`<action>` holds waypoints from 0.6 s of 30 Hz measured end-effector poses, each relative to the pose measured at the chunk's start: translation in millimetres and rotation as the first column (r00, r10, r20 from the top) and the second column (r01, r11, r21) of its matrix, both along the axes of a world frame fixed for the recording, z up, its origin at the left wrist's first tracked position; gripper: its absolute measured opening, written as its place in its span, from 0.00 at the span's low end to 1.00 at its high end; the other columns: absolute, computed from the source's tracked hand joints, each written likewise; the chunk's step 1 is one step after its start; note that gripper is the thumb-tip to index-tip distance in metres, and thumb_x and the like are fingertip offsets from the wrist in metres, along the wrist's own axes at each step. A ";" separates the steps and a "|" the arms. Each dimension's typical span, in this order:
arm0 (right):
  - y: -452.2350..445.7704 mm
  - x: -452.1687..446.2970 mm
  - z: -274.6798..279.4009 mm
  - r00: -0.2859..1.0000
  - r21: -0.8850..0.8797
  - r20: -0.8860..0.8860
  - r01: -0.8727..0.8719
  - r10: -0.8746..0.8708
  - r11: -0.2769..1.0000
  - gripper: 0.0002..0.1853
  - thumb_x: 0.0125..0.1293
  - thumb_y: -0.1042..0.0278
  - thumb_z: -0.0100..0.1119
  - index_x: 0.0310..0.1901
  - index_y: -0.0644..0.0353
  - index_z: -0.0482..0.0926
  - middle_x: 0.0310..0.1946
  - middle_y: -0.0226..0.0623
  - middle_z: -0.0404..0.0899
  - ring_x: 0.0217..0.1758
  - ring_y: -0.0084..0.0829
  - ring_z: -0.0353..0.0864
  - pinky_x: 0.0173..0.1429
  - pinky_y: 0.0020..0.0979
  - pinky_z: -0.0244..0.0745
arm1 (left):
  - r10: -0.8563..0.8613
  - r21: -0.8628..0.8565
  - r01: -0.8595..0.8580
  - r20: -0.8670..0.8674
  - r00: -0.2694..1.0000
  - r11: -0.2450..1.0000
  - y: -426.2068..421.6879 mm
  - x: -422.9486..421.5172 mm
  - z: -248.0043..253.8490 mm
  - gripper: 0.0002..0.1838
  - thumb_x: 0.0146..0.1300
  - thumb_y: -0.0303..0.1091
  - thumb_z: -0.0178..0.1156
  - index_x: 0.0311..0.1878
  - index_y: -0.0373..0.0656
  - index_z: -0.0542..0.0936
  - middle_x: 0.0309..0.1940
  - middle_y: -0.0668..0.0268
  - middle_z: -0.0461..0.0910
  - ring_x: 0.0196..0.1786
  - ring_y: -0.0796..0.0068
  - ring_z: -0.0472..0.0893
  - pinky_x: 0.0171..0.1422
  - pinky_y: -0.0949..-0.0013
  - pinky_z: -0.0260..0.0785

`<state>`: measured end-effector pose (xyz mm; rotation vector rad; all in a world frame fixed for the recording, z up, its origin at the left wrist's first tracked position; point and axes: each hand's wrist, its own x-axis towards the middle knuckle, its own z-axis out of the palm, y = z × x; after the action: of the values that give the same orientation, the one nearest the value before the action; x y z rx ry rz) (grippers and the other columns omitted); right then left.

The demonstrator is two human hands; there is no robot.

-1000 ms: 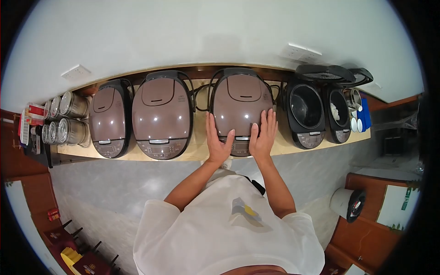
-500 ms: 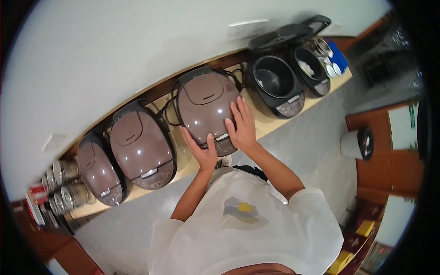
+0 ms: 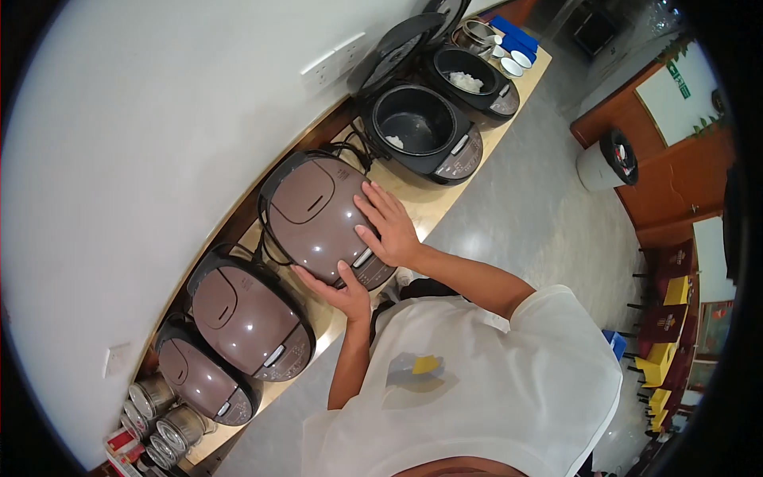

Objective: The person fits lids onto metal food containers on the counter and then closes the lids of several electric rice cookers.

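Observation:
Both hands rest on the closed brown rice cooker [image 3: 318, 222] in the middle of the row. My left hand [image 3: 342, 292] lies along its lower left side, thumb raised apart from the fingers. On the lid's right part, near the silver latch, my right hand [image 3: 387, 225] lies with its fingers spread. Neither hand is wrapped round anything. Beyond it stands an open black cooker [image 3: 413, 119] with a little rice inside, then another open cooker [image 3: 465, 75] holding more rice. Two closed brown cookers [image 3: 250, 314] [image 3: 203, 374] stand on the near side.
The cookers stand on a wooden shelf [image 3: 433, 203] along a white wall. Glass jars [image 3: 181, 428] are at its lower left end, white cups [image 3: 511, 67] and a blue item [image 3: 515, 35] at its far end. A bin [image 3: 606, 163] and chairs [image 3: 664, 322] are at the right.
The view has turned, so the shelf row now runs steeply from lower left to upper right. Both hands have stayed on the same closed cooker.

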<state>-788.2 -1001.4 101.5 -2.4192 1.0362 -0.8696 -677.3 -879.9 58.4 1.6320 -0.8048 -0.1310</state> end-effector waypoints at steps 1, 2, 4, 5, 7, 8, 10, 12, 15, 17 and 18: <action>-0.6 -0.4 -0.3 1.000 0.000 -0.010 -0.001 0.001 1.000 0.31 0.76 0.53 0.56 0.74 0.63 0.70 0.80 0.56 0.59 0.84 0.57 0.56 0.81 0.60 0.53 | 0.004 -0.033 -0.004 -0.026 1.000 0.999 -1.9 -1.3 1.1 0.43 0.76 0.36 0.60 0.83 0.29 0.48 0.81 0.39 0.51 0.81 0.45 0.57 0.84 0.49 0.49; -0.6 -0.6 -0.3 1.000 -0.002 -0.003 0.005 -0.005 1.000 0.31 0.76 0.53 0.56 0.74 0.63 0.70 0.80 0.56 0.59 0.84 0.57 0.56 0.81 0.60 0.53 | -0.003 -0.035 0.002 -0.019 1.000 0.999 -1.9 -0.9 -1.5 0.43 0.76 0.36 0.60 0.83 0.29 0.48 0.81 0.39 0.51 0.81 0.45 0.57 0.84 0.49 0.49; -0.7 -1.8 0.0 1.000 0.001 0.022 -0.011 0.011 1.000 0.32 0.76 0.53 0.56 0.74 0.63 0.69 0.80 0.57 0.59 0.84 0.57 0.55 0.81 0.60 0.53 | -0.002 -0.048 0.001 -0.016 1.000 0.999 -2.8 -0.1 -3.9 0.42 0.76 0.36 0.59 0.83 0.30 0.48 0.81 0.39 0.53 0.81 0.46 0.59 0.84 0.49 0.50; -1.3 -2.2 -1.0 1.000 0.005 0.024 -0.018 0.018 1.000 0.31 0.76 0.53 0.55 0.74 0.63 0.69 0.80 0.57 0.58 0.84 0.58 0.54 0.81 0.61 0.53 | -0.001 -0.061 -0.002 -0.045 0.999 0.998 -2.8 -2.1 -4.3 0.42 0.76 0.36 0.59 0.83 0.31 0.48 0.81 0.40 0.54 0.80 0.47 0.61 0.83 0.50 0.52; -2.1 -3.4 -1.7 0.999 0.013 0.025 -0.022 0.022 1.000 0.31 0.77 0.53 0.54 0.74 0.63 0.69 0.81 0.57 0.57 0.84 0.58 0.53 0.81 0.61 0.52 | -0.009 -0.073 0.004 -0.076 0.997 0.997 -4.2 -4.5 -1.7 0.42 0.76 0.36 0.59 0.83 0.31 0.49 0.81 0.40 0.54 0.80 0.48 0.61 0.83 0.50 0.52; -2.4 -4.3 -1.6 0.999 0.018 0.018 -0.032 0.032 0.999 0.31 0.77 0.53 0.54 0.74 0.64 0.69 0.81 0.57 0.56 0.85 0.58 0.52 0.81 0.61 0.52 | -0.013 -0.088 0.003 -0.113 0.994 0.996 -4.2 -5.4 -1.2 0.42 0.76 0.36 0.59 0.83 0.31 0.49 0.81 0.41 0.54 0.80 0.50 0.61 0.83 0.51 0.52; -3.0 -6.9 -1.5 0.998 0.030 0.043 -0.048 0.046 0.998 0.31 0.77 0.53 0.53 0.75 0.64 0.68 0.81 0.56 0.55 0.85 0.57 0.52 0.81 0.61 0.52 | 0.009 -0.101 -0.021 -0.121 0.993 0.995 -4.8 -7.1 -3.7 0.41 0.76 0.36 0.59 0.83 0.31 0.50 0.81 0.42 0.55 0.80 0.51 0.61 0.83 0.52 0.52; -8.2 -12.3 -3.9 0.995 0.048 0.041 -0.098 0.096 0.994 0.32 0.77 0.54 0.54 0.75 0.64 0.68 0.82 0.56 0.54 0.85 0.58 0.51 0.81 0.61 0.52 | 0.023 -0.088 -0.033 -0.118 0.993 0.996 -7.1 -8.9 -0.2 0.40 0.76 0.35 0.58 0.83 0.31 0.52 0.80 0.43 0.57 0.80 0.51 0.61 0.83 0.52 0.52; -38.5 -35.2 -2.3 0.961 0.099 0.131 -0.256 0.242 0.962 0.28 0.75 0.56 0.59 0.70 0.65 0.73 0.78 0.57 0.62 0.84 0.55 0.57 0.82 0.57 0.53 | 0.105 -0.013 -0.105 -0.015 0.994 0.994 -6.9 -9.2 -1.2 0.38 0.77 0.35 0.58 0.82 0.30 0.54 0.80 0.43 0.58 0.80 0.51 0.61 0.84 0.52 0.51; -72.6 -56.4 14.1 0.915 0.140 0.296 -0.326 0.275 0.935 0.23 0.71 0.63 0.66 0.62 0.67 0.80 0.70 0.55 0.74 0.78 0.51 0.69 0.80 0.52 0.63 | 0.210 0.083 -0.229 0.193 0.959 0.970 -1.1 -9.1 -12.3 0.37 0.77 0.35 0.58 0.80 0.28 0.56 0.80 0.42 0.58 0.81 0.50 0.60 0.85 0.50 0.50; -102.1 -67.8 31.1 0.900 -0.007 0.352 -0.270 0.255 0.963 0.21 0.70 0.65 0.67 0.61 0.66 0.81 0.68 0.54 0.76 0.75 0.51 0.72 0.78 0.50 0.66 | 0.304 0.072 -0.319 0.167 0.938 0.945 -8.7 -20.0 -0.2 0.34 0.78 0.34 0.57 0.79 0.27 0.59 0.81 0.43 0.57 0.82 0.48 0.59 0.86 0.49 0.50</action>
<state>-856.0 -1103.5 132.6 -2.1904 0.5732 -1.1142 -697.3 -888.6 58.2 1.8595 -0.6518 0.1861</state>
